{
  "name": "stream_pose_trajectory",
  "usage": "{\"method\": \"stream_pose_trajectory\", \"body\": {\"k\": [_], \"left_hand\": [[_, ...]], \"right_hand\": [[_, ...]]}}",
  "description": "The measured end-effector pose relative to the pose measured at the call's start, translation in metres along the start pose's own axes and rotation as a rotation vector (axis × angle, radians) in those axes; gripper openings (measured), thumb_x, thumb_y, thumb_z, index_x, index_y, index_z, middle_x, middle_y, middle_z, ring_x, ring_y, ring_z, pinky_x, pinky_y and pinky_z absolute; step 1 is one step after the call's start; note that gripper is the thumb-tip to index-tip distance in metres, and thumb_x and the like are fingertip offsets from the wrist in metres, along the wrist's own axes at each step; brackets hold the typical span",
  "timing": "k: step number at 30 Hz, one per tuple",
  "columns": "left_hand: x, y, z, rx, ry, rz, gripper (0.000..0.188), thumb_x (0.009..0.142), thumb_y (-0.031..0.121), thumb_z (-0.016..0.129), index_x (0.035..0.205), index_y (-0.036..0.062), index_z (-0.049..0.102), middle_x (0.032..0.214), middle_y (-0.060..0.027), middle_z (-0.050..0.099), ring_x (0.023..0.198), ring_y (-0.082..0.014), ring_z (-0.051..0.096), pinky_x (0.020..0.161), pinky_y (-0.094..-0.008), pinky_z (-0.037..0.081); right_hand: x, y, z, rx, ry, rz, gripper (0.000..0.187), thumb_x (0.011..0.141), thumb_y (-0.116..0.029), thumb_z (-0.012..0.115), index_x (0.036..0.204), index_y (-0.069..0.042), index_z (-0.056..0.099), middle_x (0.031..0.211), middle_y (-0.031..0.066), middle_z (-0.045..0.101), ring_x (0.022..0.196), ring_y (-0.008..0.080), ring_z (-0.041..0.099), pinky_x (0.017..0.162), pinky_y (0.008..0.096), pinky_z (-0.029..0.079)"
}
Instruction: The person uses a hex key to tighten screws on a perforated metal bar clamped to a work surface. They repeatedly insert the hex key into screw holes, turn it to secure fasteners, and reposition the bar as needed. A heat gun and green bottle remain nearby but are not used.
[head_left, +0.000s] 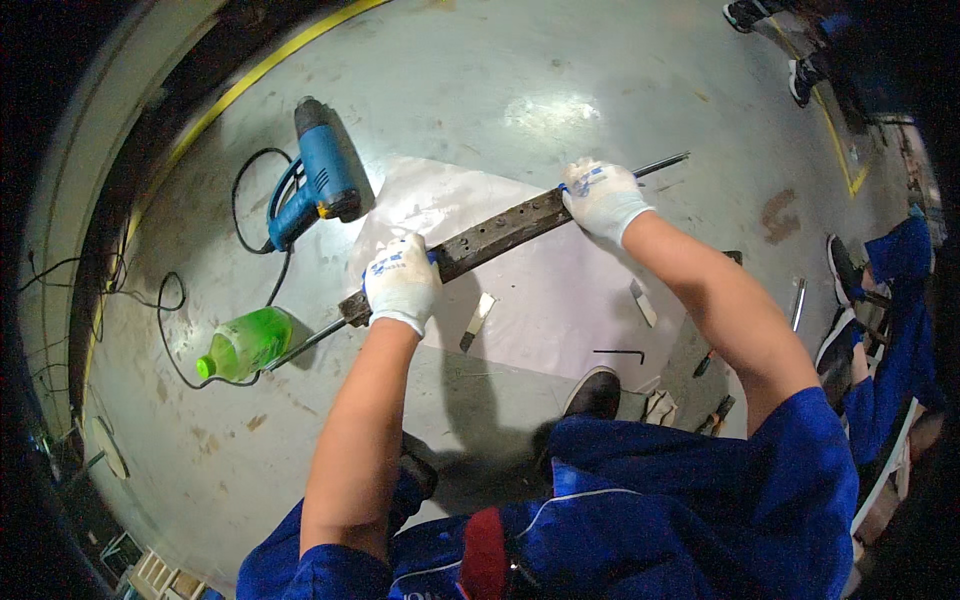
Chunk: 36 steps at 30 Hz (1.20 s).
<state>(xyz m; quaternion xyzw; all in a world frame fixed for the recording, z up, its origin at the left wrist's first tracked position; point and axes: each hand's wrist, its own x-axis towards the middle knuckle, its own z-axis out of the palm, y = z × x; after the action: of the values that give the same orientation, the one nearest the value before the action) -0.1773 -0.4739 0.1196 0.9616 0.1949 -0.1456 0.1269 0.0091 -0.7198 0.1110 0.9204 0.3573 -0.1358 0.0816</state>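
Between my gloved hands is a long dark metal bar (505,232) with a row of holes and a greasy, worn surface. It slants up to the right, above a white sheet on the floor. My left hand (402,278) is closed around the bar near its lower left end. Near the upper right end, my right hand (603,192) is wrapped over it. A thin shiny rod (664,162) sticks out past my right hand, and a similar rod (308,343) shows beyond the bar's left end. The fingers under the bar are hidden.
A blue heat gun (318,170) with a black cord lies at the left, near a green bottle (247,345). On the white sheet (540,310) are two scraper-like blades (478,322) and a hex key (620,352). Other people's legs (880,300) are at the right.
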Motion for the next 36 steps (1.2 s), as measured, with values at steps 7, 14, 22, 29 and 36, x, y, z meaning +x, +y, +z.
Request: {"method": "stream_pose_trajectory", "body": {"k": [7, 14, 22, 29, 36], "left_hand": [[0.005, -0.003, 0.010, 0.056, -0.037, 0.024, 0.036, 0.086, 0.025, 0.074, 0.112, 0.0021, 0.065, 0.104, -0.0228, 0.072, 0.099, -0.0400, 0.071, 0.088, -0.0492, 0.056], [-0.022, -0.041, -0.070, 0.148, -0.142, 0.367, 0.036, 0.091, 0.027, 0.070, 0.117, 0.0038, 0.063, 0.111, -0.0213, 0.068, 0.102, -0.0389, 0.068, 0.091, -0.0489, 0.053], [-0.103, -0.120, -0.105, 0.413, -0.601, 0.423, 0.049, 0.087, 0.038, 0.075, 0.122, 0.0062, 0.063, 0.117, -0.0203, 0.065, 0.110, -0.0369, 0.064, 0.095, -0.0472, 0.050], [-0.124, -0.127, -0.081, 0.155, -0.636, 0.331, 0.053, 0.083, 0.037, 0.077, 0.124, 0.0052, 0.064, 0.110, -0.0218, 0.067, 0.105, -0.0405, 0.066, 0.093, -0.0496, 0.050], [-0.121, -0.118, -0.076, 0.163, -0.587, 0.418, 0.052, 0.084, 0.038, 0.075, 0.122, 0.0047, 0.064, 0.105, -0.0214, 0.068, 0.102, -0.0397, 0.066, 0.093, -0.0498, 0.050]], "right_hand": [[0.003, -0.005, -0.033, 0.028, -0.261, 0.068, 0.040, 0.098, -0.034, 0.052, 0.119, -0.006, 0.070, 0.124, 0.0201, 0.071, 0.114, 0.0353, 0.069, 0.097, 0.0461, 0.055], [-0.008, 0.023, -0.061, 0.367, -0.228, 0.060, 0.045, 0.096, -0.036, 0.048, 0.118, -0.003, 0.069, 0.120, 0.0228, 0.071, 0.114, 0.0405, 0.067, 0.100, 0.0497, 0.051], [-0.024, 0.051, -0.021, 0.305, -0.031, -0.067, 0.034, 0.101, -0.029, 0.051, 0.127, -0.012, 0.066, 0.126, 0.0176, 0.066, 0.119, 0.0372, 0.062, 0.103, 0.0467, 0.050], [-0.030, 0.030, -0.022, 0.210, 0.099, -0.188, 0.032, 0.098, -0.023, 0.057, 0.126, -0.013, 0.068, 0.116, 0.0141, 0.067, 0.117, 0.0346, 0.061, 0.107, 0.0484, 0.046], [-0.026, -0.032, -0.024, 0.133, 0.075, -0.340, 0.026, 0.097, -0.027, 0.063, 0.118, -0.016, 0.071, 0.115, 0.0113, 0.068, 0.117, 0.0311, 0.062, 0.103, 0.0453, 0.048]]}}
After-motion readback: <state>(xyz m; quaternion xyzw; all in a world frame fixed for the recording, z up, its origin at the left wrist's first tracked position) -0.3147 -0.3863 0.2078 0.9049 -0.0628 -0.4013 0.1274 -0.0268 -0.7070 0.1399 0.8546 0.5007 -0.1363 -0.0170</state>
